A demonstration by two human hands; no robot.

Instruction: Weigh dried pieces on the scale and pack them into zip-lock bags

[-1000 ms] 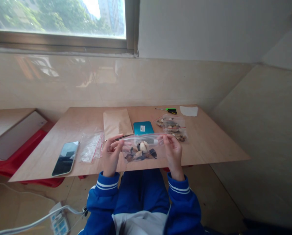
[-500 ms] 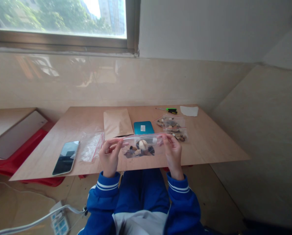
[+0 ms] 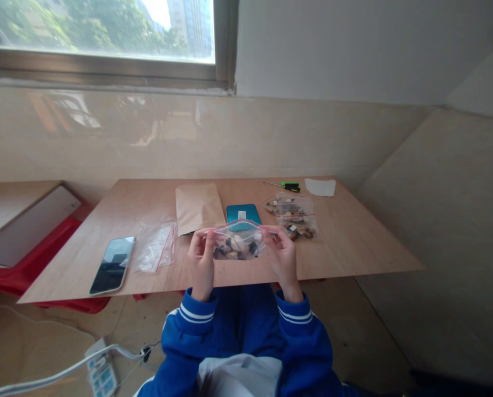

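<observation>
A clear zip bag [image 3: 236, 248] hangs between my two hands near the table's front edge, with dark and pale dried pieces inside that look like mushrooms. My left hand [image 3: 201, 259] pinches its left upper corner, and my right hand [image 3: 282, 256] pinches the right one. The bag's top edge bows upward, its mouth apparently parted a little. Just beyond it lies a teal flat box [image 3: 244, 212] with a white label. To the right rest several filled zip bags [image 3: 294, 212] of similar brown pieces, overlapping one another.
A brown paper bag [image 3: 199, 207] lies at the middle back of the table [image 3: 354, 253]. Empty clear bags [image 3: 155, 248] and a phone [image 3: 112, 264] are on the left. Screwdrivers [image 3: 288, 186] and a white paper [image 3: 320, 187] lie at the back right. A power strip [image 3: 101, 369] sits on the floor.
My hands have come closer together, the left one moving right and the right one slightly left. The bag's top edge, pulled straight before, now arches upward.
</observation>
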